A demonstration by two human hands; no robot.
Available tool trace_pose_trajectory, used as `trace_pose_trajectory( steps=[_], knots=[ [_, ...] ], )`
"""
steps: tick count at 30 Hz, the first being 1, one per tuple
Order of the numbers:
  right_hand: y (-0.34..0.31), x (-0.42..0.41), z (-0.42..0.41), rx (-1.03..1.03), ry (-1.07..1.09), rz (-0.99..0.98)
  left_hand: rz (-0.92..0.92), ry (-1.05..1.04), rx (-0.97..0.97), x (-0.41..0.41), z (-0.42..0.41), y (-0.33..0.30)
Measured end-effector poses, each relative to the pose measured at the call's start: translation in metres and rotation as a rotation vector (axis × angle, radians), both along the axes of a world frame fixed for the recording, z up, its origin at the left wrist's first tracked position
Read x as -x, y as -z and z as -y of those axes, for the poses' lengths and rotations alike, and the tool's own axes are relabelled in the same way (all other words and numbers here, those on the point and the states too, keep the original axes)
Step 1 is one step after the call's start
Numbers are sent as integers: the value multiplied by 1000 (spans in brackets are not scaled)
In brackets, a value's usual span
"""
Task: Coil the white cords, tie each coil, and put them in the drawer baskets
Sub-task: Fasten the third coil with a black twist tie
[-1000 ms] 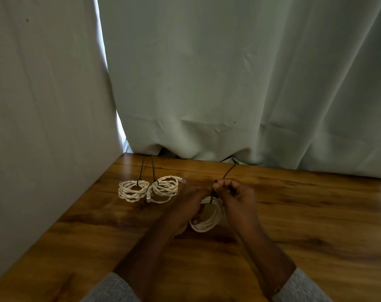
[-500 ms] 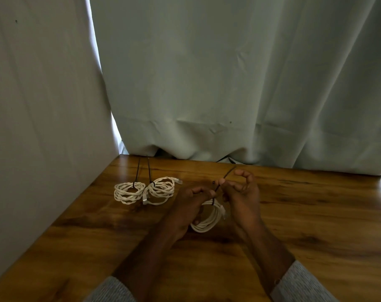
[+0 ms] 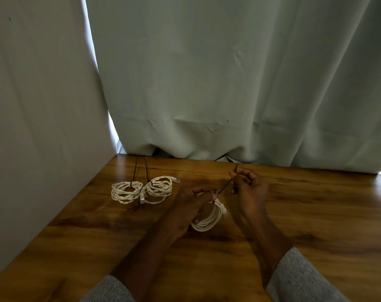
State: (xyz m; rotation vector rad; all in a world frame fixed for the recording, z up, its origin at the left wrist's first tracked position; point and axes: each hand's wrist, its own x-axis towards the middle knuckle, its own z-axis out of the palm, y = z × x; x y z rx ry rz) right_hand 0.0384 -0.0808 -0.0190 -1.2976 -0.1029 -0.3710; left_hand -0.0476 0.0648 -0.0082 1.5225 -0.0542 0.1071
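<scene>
A coil of white cord lies on the wooden table between my hands. My left hand grips the coil's top, with its fingers curled round the cord. A thin black tie runs up and to the right from the coil. My right hand pinches that tie's free end, which sticks out above the fingers. Two other white coils lie at the far left: a twisted one and one with a plug end, each with a black tie around it.
Pale curtains hang along the table's far edge and down its left side. The tails of the two ties on the finished coils point toward the far edge. No drawer or basket is in view.
My right hand has drawn the black tie up and to the right, away from my left hand, so more of the tie shows between them. The coil stays under my left hand.
</scene>
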Motion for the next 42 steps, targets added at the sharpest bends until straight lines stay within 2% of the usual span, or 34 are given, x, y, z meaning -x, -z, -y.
trace_pose_trajectory(
  steps=[3,6,14,42],
  knots=[
    [1,3,0,166,10,178,-26,-33,20,-1,-1,1],
    [0,9,0,351,-88,382,-39,-51,37,-2,-3,1],
    [5,6,5,478,-280,507,-29,-74,79,0,-6,-3],
    [6,16,-5,340,-409,429,-24,-61,82,-1,-14,-3]
  ],
)
